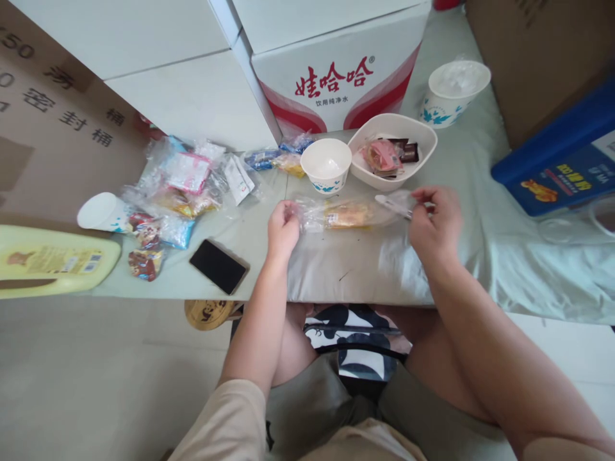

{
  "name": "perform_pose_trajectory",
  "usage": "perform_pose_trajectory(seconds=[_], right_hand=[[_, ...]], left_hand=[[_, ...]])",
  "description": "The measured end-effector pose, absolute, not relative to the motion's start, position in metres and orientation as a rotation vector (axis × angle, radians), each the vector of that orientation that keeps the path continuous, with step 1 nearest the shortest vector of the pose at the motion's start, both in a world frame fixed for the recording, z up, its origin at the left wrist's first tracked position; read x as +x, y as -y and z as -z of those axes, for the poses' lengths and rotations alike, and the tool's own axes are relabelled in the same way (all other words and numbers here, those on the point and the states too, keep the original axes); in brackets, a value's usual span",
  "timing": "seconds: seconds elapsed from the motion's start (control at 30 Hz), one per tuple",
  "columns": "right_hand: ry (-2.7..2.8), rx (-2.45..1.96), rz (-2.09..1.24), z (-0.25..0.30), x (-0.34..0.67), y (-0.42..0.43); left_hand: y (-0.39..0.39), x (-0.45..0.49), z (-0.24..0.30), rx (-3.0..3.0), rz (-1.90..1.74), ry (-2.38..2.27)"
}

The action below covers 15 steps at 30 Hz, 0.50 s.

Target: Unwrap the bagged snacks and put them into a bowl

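My left hand (283, 230) is closed, pinching the left end of a clear plastic bag (312, 214). Inside the bag lies a packet with yellow-orange print (346, 215), flat on the cloth. My right hand (436, 224) is closed at the bag's other end, on a slim white handheld piece (394, 206) that points left over the plastic. Its exact kind is not clear, and my fingers cover part of it. Just beyond the bag stand a white paper cup (327, 166) and a cream bowl (427, 142) holding pink and dark brown wrapped snacks (384, 157).
Left are a phone (219, 266), a heap of plastic-wrapped packets (187, 173), a tipped paper cup (103, 213) and a yellow jug (57, 259). A paper cup stuffed with plastic (446, 109) and a blue container (557, 153) stand right. Boxes (336, 89) line the back.
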State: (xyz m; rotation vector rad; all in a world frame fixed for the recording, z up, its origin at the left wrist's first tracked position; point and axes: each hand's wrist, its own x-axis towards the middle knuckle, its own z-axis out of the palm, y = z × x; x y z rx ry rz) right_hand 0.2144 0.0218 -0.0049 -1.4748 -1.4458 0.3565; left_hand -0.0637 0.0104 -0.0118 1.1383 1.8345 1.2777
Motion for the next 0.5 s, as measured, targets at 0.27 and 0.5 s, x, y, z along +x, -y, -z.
perform_pose_trajectory(seconds=[0.27, 0.5], right_hand=[[1.976, -1.275, -0.316, 0.002, 0.195, -0.006], [2.206, -1.527, -0.237, 0.004, 0.196, -0.006]], left_hand=[[-0.01, -0.056, 0.021, 1.76, -1.095, -1.705], [-0.004, -0.052, 0.005, 1.3, -1.2, -1.473]])
